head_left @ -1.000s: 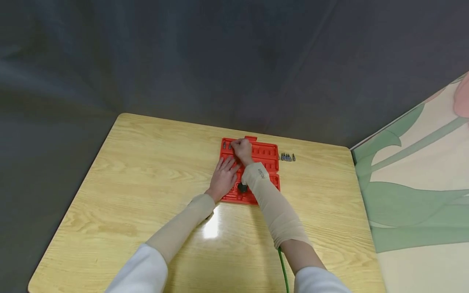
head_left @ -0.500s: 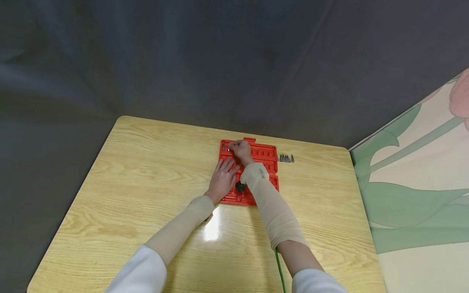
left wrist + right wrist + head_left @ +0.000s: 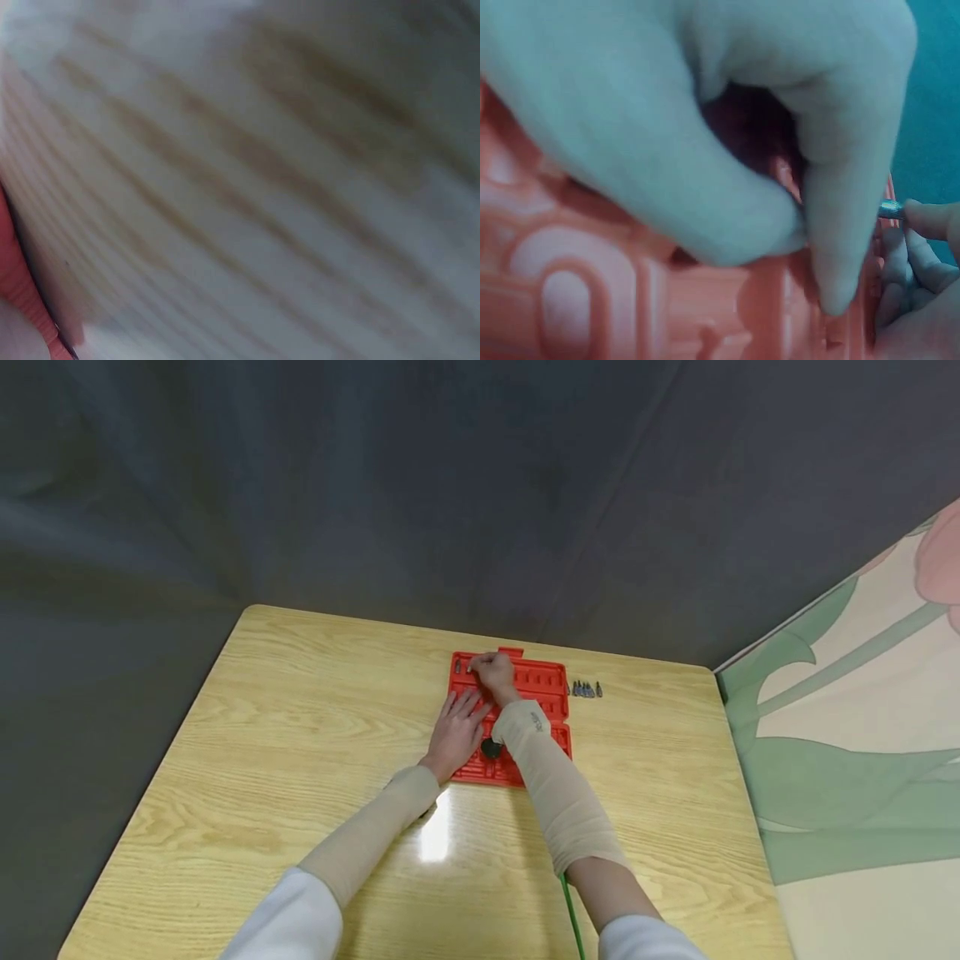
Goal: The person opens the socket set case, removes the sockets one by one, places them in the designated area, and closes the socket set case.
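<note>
Wooden tabletop (image 3: 285,760) — metal bit (image 3: 890,208) jutting from the pinching right hand (image 3: 495,675), left hand (image 3: 453,733) spread on red case (image 3: 553,707).

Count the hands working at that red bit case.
2: the left hand rests with fingers spread over the left side of the red bit case; the right hand holds a metal bit near its upper-left corner.

There are 2 bare hands (image 3: 456,733), 1 red plastic case (image 3: 553,703), 1 pale wooden table (image 3: 300,710), 1 thin green cable (image 3: 572,916) and at least 7 small grey metal bits (image 3: 599,690).
</note>
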Tool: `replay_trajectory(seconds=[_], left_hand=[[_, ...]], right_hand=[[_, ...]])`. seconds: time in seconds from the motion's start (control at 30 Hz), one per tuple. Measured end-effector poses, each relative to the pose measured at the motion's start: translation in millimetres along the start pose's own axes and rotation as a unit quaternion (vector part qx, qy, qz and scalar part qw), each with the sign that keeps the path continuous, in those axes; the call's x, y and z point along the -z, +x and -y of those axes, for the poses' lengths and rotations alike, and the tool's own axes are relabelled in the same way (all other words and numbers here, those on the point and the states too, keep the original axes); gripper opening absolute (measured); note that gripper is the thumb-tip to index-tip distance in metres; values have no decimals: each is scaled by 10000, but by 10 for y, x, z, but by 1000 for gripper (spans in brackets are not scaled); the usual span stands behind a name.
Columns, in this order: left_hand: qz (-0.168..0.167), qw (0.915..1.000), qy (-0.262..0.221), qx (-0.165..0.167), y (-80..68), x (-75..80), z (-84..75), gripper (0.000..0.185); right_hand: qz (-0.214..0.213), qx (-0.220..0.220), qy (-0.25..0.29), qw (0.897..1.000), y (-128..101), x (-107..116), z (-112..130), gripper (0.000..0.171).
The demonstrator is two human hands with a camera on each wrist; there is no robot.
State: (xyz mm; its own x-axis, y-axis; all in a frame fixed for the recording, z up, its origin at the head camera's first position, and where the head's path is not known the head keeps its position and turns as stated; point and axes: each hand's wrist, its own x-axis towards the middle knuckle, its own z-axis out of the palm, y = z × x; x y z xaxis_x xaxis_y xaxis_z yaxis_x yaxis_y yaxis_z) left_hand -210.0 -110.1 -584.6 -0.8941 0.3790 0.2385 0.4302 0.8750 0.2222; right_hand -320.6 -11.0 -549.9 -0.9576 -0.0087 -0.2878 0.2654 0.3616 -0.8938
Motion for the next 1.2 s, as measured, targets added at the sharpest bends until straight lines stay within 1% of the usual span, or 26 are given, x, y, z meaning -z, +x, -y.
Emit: replay_trajectory(seconds=[0.13,0.2,0.3,0.37,0.5,0.7,0.83,0.93,1.03,1.1,1.2], left_hand=[[-137,9999,19,-19,-1,-14,-2,39],[-154,9999,-13,-16,-11,-24,-5,40],[-97,9999,-72,6,-32,-43,3,41],[-74,9999,-72,24,-41,-55,6,41],[-95,9999,1,35,-38,-70,9,40],[-120,9999,-21,-3,-14,-42,0,41],[-119,9999,-24,0,-11,-43,-6,40],[-108,9999,-13,37,-9,-49,-6,41],[-102,9999,-24,34,-9,-55,-8,41],[-93,9999,-36,22,-10,-57,-9,41],[-34,10000,-65,27,-19,-59,-9,42]], right_hand=[[-57,-48,588,9982,12,48,-6,15],[-15,-161,729,9972,4,74,-14,14],[116,-279,675,9973,-13,87,-28,15],[164,-242,567,9980,-25,91,-34,17],[178,-91,543,9983,-48,116,-30,21],[263,-35,634,9976,-30,184,-28,20],[318,-13,874,9957,-21,261,-61,21],[351,-39,1152,9927,-53,359,-74,24],[292,-87,1399,9897,-126,514,-80,28],[183,-106,1461,9891,-170,658,-92,29],[3,-68,1513,9885,-189,937,-159,30]])
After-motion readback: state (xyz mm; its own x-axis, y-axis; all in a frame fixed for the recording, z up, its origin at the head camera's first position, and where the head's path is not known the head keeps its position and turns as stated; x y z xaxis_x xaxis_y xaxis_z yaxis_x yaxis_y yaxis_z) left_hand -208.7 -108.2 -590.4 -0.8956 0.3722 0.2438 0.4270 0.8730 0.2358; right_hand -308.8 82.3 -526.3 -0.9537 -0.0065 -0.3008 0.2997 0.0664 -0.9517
